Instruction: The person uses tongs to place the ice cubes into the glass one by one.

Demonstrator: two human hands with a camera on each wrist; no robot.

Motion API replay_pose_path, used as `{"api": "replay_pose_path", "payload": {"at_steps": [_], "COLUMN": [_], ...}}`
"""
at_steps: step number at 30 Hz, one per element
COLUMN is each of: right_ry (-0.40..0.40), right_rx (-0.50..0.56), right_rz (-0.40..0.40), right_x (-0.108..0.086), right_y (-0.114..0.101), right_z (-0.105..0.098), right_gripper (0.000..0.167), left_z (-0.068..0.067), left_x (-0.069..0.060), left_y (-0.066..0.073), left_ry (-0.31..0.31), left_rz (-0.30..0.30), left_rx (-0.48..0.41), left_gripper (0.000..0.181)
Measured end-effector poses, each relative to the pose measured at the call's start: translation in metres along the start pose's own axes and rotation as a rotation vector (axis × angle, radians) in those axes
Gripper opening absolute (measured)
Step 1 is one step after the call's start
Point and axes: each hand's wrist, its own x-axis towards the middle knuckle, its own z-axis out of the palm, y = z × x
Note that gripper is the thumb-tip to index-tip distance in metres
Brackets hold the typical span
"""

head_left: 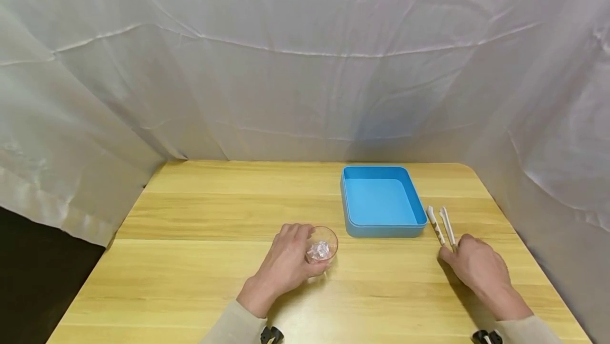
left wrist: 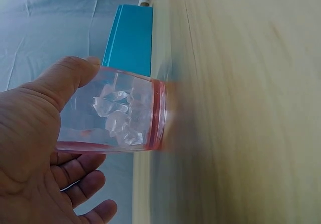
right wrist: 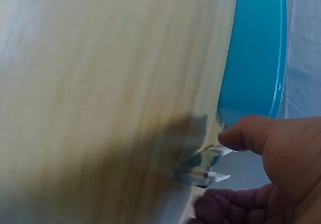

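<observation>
My left hand (head_left: 283,267) holds a clear cup (left wrist: 133,91) with a pinkish rim and base, the thumb along one side. Inside are several clear, ice-like chunks (left wrist: 120,126). The cup stands upright or nearly so, left of the blue square tray (head_left: 352,222). On the far right, my right hand (head_left: 478,264) has its thumb and fingers about a pair of tongs (head_left: 448,226). Their two white arms, one with brown spots, point forward and lie slightly spread. In the right wrist view a shiny metal part shows between thumb and fingers; the tongs' rear end is hidden.
The wooden table (head_left: 200,211) has pale grey curtains (head_left: 267,95) hanging behind it and on both sides. The tray's walls rise between the cup and the tongs, toward the back. A dark gap (head_left: 38,275) shows beyond the table's left edge.
</observation>
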Motion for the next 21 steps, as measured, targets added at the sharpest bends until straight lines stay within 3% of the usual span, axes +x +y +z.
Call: {"api": "replay_pose_path", "payload": {"at_steps": [7,15,21], "right_ry": [0.138,0.155,0.223], "right_rx": [0.029,0.079,0.112], "right_rz": [-0.062,-0.14,-0.237], "right_x": [-0.008,-0.02,-0.029], "right_y": [-0.01,-0.042,-0.068], "right_z": [-0.002,0.0,0.007], "right_gripper": [0.035,0.036,0.025], "left_z": [-0.006,-0.018,-0.024], "left_x": [0.006,0.021,0.034], "left_y": [-0.01,-0.028,-0.041], "left_ry": [-0.001,0.009,0.019], "left_rz": [-0.019,-0.117,-0.173], "left_rx": [-0.019,-0.063,-0.063], "left_gripper": [0.076,0.083,0.086]}}
